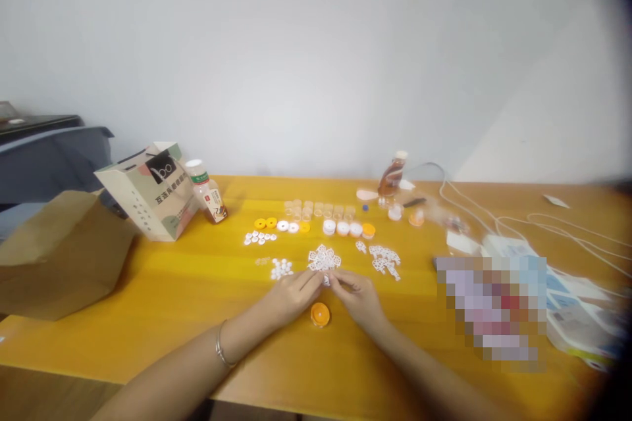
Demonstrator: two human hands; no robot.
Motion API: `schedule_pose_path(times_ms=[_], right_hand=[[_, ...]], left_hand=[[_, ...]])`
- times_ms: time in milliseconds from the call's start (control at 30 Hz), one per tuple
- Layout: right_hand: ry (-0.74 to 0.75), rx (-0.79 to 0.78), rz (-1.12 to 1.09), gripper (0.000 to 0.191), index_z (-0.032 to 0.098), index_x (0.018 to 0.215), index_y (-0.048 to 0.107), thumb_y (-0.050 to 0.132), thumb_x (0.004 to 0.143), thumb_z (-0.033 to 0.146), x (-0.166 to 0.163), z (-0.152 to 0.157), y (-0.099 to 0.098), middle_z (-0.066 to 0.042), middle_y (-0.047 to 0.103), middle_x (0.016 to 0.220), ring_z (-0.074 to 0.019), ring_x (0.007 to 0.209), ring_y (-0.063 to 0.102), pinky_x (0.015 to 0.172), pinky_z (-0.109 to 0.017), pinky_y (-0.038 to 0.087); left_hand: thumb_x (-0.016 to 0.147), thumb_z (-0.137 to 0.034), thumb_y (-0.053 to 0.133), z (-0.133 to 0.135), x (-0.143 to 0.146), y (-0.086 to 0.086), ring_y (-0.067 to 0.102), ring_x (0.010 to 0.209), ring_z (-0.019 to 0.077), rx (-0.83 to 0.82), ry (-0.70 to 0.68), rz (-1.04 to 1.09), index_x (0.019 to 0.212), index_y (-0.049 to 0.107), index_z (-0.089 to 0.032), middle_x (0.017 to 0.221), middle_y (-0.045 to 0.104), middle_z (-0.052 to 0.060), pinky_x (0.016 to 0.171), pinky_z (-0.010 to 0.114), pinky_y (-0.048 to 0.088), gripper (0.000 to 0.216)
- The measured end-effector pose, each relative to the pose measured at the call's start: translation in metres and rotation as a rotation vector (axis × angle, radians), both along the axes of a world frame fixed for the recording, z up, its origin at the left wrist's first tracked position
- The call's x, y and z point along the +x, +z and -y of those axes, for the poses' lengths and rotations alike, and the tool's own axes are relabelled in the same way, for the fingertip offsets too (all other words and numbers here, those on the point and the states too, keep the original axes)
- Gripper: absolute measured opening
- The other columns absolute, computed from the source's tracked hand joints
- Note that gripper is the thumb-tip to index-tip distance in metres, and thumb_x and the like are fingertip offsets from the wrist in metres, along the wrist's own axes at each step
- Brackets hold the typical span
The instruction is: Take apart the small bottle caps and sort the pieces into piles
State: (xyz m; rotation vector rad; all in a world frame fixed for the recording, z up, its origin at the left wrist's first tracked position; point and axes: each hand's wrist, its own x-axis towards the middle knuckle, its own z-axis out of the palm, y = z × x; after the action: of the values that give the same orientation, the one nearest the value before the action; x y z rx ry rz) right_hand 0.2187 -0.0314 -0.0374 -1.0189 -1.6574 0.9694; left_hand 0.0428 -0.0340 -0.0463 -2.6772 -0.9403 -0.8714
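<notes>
My left hand [295,293] and my right hand [359,297] meet at the middle of the table, fingertips pinched on a small white plastic piece [326,280]. Its exact kind is too small to make out. Just beyond the fingers lies a pile of white openwork plastic pieces [323,257]. Nearer to me, below the hands, sits a round orange cap-like part [320,314]. Small white round pieces [281,268] are heaped left of the pile. More white openwork pieces [385,259] are spread to the right.
Behind are rows of clear small cups [318,211], yellow rings [265,223] and white round parts [342,229]. A paper bag [148,191] and a drink bottle [210,194] stand left. Another bottle [392,175], white cables [474,200] and a pixelated item [494,309] are right.
</notes>
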Motion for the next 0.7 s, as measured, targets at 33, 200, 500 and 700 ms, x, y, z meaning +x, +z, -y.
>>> schedule_pose_path(times_ms=[33, 200, 500, 700], right_hand=[[-0.012, -0.028, -0.020, 0.019, 0.025, 0.079, 0.073, 0.056, 0.077, 0.032, 0.000, 0.000, 0.001, -0.001, 0.072, 0.085, -0.0239, 0.081, 0.065, 0.079, -0.037, 0.052], [-0.035, -0.188, -0.133, 0.025, 0.021, 0.077, 0.072, 0.061, 0.072, 0.042, 0.000, -0.004, 0.003, -0.003, 0.072, 0.080, -0.0245, 0.079, 0.065, 0.078, -0.038, 0.052], [-0.115, -0.190, -0.110, 0.032, 0.020, 0.064, 0.065, 0.062, 0.068, 0.051, 0.009, -0.016, 0.008, -0.002, 0.066, 0.061, -0.0184, 0.062, 0.061, 0.066, -0.032, 0.052], [-0.276, -0.141, -0.003, 0.025, 0.019, 0.061, 0.062, 0.058, 0.070, 0.042, 0.028, -0.033, 0.011, -0.002, 0.064, 0.060, -0.0161, 0.056, 0.058, 0.058, -0.028, 0.048]], left_hand=[[0.091, -0.014, 0.035, 0.000, 0.000, -0.001, 0.057, 0.065, 0.0136, -0.012, -0.010, 0.014, 0.099, 0.052, -0.015, 0.075, 0.057, 0.004, 0.058, 0.023, 0.048, 0.019], [0.090, -0.017, 0.038, -0.002, 0.000, -0.007, 0.059, 0.069, 0.0127, -0.102, -0.025, 0.187, 0.094, 0.053, -0.017, 0.077, 0.059, 0.004, 0.061, 0.021, 0.048, 0.016], [0.090, -0.020, 0.041, -0.009, -0.004, -0.008, 0.059, 0.072, 0.0138, -0.190, -0.025, 0.291, 0.095, 0.056, -0.017, 0.080, 0.060, 0.005, 0.065, 0.023, 0.048, 0.016], [0.087, -0.018, 0.044, -0.014, -0.010, -0.005, 0.059, 0.088, 0.0167, -0.249, -0.039, 0.399, 0.093, 0.054, -0.017, 0.091, 0.062, 0.008, 0.077, 0.028, 0.049, 0.012]])
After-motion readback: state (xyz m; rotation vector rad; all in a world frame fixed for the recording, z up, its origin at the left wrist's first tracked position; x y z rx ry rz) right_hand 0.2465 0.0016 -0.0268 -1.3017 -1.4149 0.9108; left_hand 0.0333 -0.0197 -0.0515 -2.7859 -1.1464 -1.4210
